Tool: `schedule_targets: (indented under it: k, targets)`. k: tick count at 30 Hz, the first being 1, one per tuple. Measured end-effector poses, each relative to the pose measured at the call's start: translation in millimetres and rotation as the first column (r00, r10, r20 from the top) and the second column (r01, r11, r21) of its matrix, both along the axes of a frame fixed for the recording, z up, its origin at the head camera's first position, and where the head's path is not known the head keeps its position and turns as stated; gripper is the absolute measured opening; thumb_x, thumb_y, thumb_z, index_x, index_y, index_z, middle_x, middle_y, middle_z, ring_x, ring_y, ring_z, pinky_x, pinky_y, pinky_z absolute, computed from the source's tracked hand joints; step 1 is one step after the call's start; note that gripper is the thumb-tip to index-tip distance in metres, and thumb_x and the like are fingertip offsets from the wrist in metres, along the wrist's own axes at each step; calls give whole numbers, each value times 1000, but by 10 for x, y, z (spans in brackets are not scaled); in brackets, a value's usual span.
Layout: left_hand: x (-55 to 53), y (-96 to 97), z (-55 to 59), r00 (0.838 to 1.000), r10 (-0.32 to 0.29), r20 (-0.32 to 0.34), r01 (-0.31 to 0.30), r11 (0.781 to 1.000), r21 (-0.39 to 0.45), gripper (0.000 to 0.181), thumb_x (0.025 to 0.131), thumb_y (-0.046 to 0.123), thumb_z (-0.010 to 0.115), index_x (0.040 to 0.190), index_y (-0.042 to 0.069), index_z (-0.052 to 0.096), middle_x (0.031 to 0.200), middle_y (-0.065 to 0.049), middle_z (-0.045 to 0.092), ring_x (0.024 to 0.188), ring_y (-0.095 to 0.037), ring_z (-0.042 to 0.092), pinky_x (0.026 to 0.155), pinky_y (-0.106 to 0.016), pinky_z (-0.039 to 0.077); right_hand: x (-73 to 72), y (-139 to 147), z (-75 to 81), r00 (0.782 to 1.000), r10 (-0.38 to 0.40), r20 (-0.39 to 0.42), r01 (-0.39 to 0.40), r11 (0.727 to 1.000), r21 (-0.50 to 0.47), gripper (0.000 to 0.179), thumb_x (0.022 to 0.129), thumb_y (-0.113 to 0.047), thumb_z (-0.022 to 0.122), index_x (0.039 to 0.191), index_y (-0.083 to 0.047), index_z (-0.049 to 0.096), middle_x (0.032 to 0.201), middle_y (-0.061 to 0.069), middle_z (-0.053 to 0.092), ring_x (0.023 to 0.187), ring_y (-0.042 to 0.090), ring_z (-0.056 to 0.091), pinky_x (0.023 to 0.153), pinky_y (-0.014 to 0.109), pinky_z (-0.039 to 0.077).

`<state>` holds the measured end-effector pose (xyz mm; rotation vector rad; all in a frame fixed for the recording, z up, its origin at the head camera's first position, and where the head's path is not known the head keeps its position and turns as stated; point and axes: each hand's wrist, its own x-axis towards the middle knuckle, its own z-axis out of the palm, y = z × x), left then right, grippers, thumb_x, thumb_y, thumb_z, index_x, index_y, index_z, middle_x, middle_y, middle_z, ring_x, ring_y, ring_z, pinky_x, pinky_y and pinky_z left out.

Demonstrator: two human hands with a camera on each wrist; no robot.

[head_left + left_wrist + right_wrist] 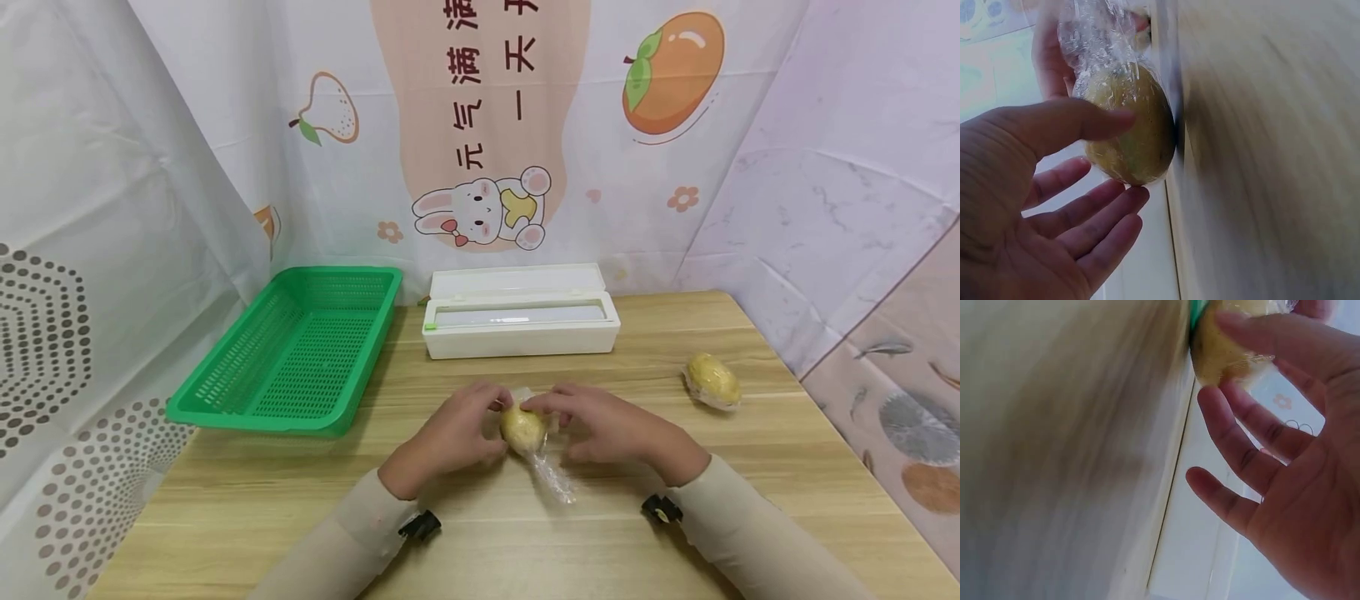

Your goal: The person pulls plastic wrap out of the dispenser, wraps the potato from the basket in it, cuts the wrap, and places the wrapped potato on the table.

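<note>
A yellow potato (522, 429) in clear plastic wrap sits on the table between both hands, a twisted tail of wrap (555, 482) trailing toward the front. My left hand (461, 425) holds its left side, with the thumb (1107, 124) across it and fingertips at its far end. From the right, my right hand (611, 425) reaches over and touches the top with its front fingertips. Its thumb stands apart from the potato in the head view, and the other fingers are spread loosely in the right wrist view.
A green plastic basket (352, 375) stands at the back left. Behind the hands is a white cling-film box (521, 343) with its lid raised. Another wrapped potato (712, 381) lies at the right. Printed cloth (337, 208) hangs along the table's back edge.
</note>
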<state>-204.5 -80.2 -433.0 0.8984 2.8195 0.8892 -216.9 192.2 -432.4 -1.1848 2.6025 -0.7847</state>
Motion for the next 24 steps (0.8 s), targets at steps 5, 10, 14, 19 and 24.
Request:
schedule_targets:
  k: [5, 10, 14, 19, 24]
  targets:
    - [-19, -7, -35, 998, -42, 37, 43, 999, -6, 67, 73, 15, 91, 129, 15, 54, 128, 1, 59, 121, -18, 61, 103, -36, 52, 62, -64, -15, 991, -83, -106, 88, 995, 50, 86, 70, -34, 92, 146, -37, 52, 123, -7, 58, 93, 11, 60, 77, 29, 51]
    - [5, 8, -45, 998, -54, 38, 54, 999, 4, 76, 72, 23, 96, 131, 14, 49, 129, 1, 56, 122, -18, 60, 103, -35, 52, 112, -120, -8, 968, -137, -212, 154, 986, 68, 72, 74, -43, 89, 138, -36, 57, 130, -7, 56, 91, 8, 57, 75, 29, 51]
    - [37, 19, -57, 996, -91, -5, 91, 996, -10, 74, 72, 33, 97, 123, 16, 47, 121, 3, 52, 108, -15, 59, 92, -29, 52, 129, -129, -1, 956, -159, -246, 179, 982, 61, 62, 80, -48, 86, 134, -34, 59, 130, -8, 55, 91, 7, 58, 75, 30, 52]
    - [69, 37, -74, 993, -114, -36, 113, 993, -38, 70, 72, 53, 92, 113, 21, 45, 113, 6, 47, 90, -11, 51, 77, -23, 47, 124, -129, -11, 954, -161, -255, 178, 983, 43, 52, 86, -45, 81, 132, -32, 62, 127, -10, 55, 91, 9, 62, 74, 27, 52]
    - [84, 51, -48, 994, -101, -29, 100, 995, -19, 63, 78, 70, 79, 107, 24, 48, 110, 10, 49, 84, -10, 50, 70, -22, 46, 122, -113, -8, 956, -144, -255, 152, 988, 12, 44, 87, -40, 81, 127, -29, 64, 128, -10, 55, 94, 10, 65, 75, 28, 54]
